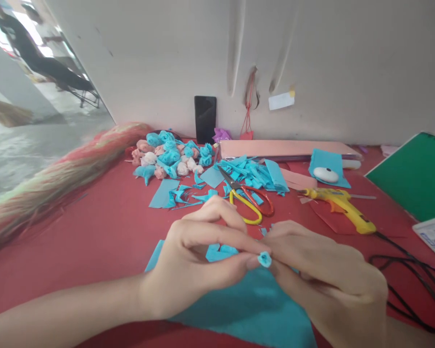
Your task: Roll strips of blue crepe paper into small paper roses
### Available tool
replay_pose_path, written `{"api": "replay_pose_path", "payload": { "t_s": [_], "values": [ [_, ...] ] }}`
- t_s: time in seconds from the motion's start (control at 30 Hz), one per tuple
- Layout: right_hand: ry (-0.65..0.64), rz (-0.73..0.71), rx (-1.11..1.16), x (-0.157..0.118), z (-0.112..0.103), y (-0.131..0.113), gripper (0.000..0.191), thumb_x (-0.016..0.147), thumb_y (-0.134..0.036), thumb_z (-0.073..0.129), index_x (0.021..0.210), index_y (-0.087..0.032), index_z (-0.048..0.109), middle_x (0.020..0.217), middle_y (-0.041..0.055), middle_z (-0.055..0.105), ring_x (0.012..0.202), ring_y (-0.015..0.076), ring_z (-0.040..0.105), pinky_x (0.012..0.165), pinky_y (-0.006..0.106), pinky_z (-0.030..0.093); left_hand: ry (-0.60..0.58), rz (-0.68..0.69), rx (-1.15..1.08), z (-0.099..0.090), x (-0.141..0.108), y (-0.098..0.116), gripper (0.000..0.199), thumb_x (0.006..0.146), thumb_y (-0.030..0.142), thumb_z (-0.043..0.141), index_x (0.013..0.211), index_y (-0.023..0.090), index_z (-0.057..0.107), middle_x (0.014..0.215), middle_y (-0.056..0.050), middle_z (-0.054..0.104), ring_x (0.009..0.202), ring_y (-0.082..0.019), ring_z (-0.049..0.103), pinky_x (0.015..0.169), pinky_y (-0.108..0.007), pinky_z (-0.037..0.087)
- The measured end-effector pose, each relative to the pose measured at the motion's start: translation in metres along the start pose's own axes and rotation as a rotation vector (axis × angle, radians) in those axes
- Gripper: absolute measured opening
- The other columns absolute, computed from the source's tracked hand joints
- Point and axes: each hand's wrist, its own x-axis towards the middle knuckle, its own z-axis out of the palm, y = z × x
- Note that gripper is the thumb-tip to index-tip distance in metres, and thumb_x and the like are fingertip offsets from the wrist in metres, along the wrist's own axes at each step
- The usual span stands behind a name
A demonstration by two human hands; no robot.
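Between both hands, at the fingertips, is a small rolled piece of blue crepe paper (264, 259), its open end turned up at me. My left hand (203, 251) pinches it between thumb and index finger. From the other side my right hand (326, 270) closes its thumb and fingers on the same roll. Beneath the hands lies a large sheet of blue paper (253, 304), partly hidden by them. Just beyond, scissors (239, 191) with one yellow and one red handle rest with their blades towards the blue scraps (252, 171).
Several blue, pink and white paper flowers (170, 154) are heaped at the back left. A yellow glue gun (342, 205) with a black cable (406, 270) lies right. A phone (205, 119) leans on the wall. A green board (416, 176) stands far right. Two people are in the background.
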Motion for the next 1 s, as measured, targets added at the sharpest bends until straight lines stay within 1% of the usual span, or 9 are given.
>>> {"api": "replay_pose_path", "payload": {
  "t_s": [0.17,0.3,0.37,0.47,0.53,0.6,0.73,0.9,1.0],
  "values": [
    [0.018,0.016,-0.011,0.001,0.001,0.001,0.016,0.076,-0.008,0.07,0.072,-0.024,0.069,0.063,-0.0037,0.073,0.053,0.0127,0.067,0.055,0.021,0.055,0.019,-0.076,-0.102,0.001,0.001,-0.002,0.014,0.08,0.017,0.075,0.087,0.029,0.079,0.073,0.0,0.059,0.071,-0.013,0.055,0.07,-0.026,0.05],
    [-0.008,0.091,0.084,0.004,-0.001,-0.002,0.017,0.071,-0.008,0.073,0.072,-0.025,0.071,0.065,-0.0043,0.075,0.056,0.0116,0.069,0.059,0.017,0.057,0.042,-0.176,-0.27,0.002,0.002,-0.001,0.017,0.078,0.013,0.075,0.085,0.028,0.079,0.072,0.0,0.058,0.073,-0.011,0.057,0.07,-0.021,0.052],
    [-0.055,0.177,0.155,0.007,-0.003,-0.003,0.018,0.075,-0.008,0.067,0.073,-0.024,0.073,0.066,-0.0037,0.076,0.058,0.0105,0.07,0.059,0.014,0.056,0.021,-0.243,-0.39,0.003,0.003,-0.001,0.013,0.079,0.015,0.074,0.085,0.026,0.079,0.074,0.0,0.056,0.072,-0.01,0.058,0.063,-0.02,0.053],
    [-0.162,0.307,0.245,0.011,-0.006,-0.003,0.027,0.084,-0.011,0.058,0.07,-0.025,0.076,0.065,-0.0035,0.075,0.059,0.0088,0.069,0.06,0.011,0.054,-0.012,-0.321,-0.545,0.005,0.005,-0.001,0.008,0.081,0.017,0.073,0.084,0.022,0.079,0.077,0.001,0.051,0.065,-0.01,0.06,0.054,-0.02,0.054],
    [-0.229,0.367,0.32,0.012,-0.006,-0.001,0.029,0.087,-0.015,0.056,0.071,-0.026,0.077,0.066,-0.003,0.076,0.06,0.0085,0.069,0.061,0.011,0.054,-0.043,-0.337,-0.594,0.005,0.005,-0.002,0.008,0.082,0.017,0.073,0.084,0.022,0.079,0.078,0.001,0.05,0.062,-0.009,0.06,0.056,-0.022,0.054],
    [-0.257,0.405,0.395,0.011,-0.006,0.001,0.024,0.087,-0.018,0.06,0.074,-0.025,0.078,0.066,-0.0021,0.076,0.06,0.0093,0.07,0.062,0.013,0.055,-0.089,-0.336,-0.599,0.004,0.005,-0.003,0.009,0.083,0.018,0.072,0.086,0.023,0.079,0.077,0.002,0.051,0.062,-0.008,0.06,0.062,-0.023,0.054],
    [-0.255,0.4,0.398,0.007,-0.006,0.003,0.014,0.082,-0.017,0.069,0.072,-0.02,0.078,0.064,0.0006,0.076,0.059,0.0106,0.069,0.059,0.014,0.054,-0.106,-0.321,-0.489,0.001,0.003,-0.006,0.007,0.082,0.022,0.074,0.086,0.026,0.079,0.076,0.001,0.055,0.073,-0.009,0.056,0.074,-0.024,0.049],
    [-0.191,0.282,0.264,0.005,-0.005,0.003,0.011,0.076,-0.013,0.073,0.067,-0.018,0.077,0.058,-0.0008,0.073,0.052,0.0079,0.065,0.055,0.01,0.052,-0.098,-0.325,-0.436,-0.001,0.0,-0.01,0.01,0.082,0.022,0.075,0.086,0.029,0.079,0.078,0.002,0.057,0.078,-0.01,0.053,0.079,-0.024,0.044],
    [-0.167,0.233,0.166,0.005,-0.006,0.002,0.013,0.077,-0.013,0.073,0.065,-0.016,0.076,0.057,-0.0008,0.071,0.05,0.0067,0.063,0.053,0.01,0.05,-0.094,-0.324,-0.435,0.0,0.0,-0.012,0.011,0.081,0.023,0.076,0.088,0.03,0.079,0.08,0.002,0.058,0.08,-0.009,0.053,0.079,-0.022,0.044]
  ]
}}
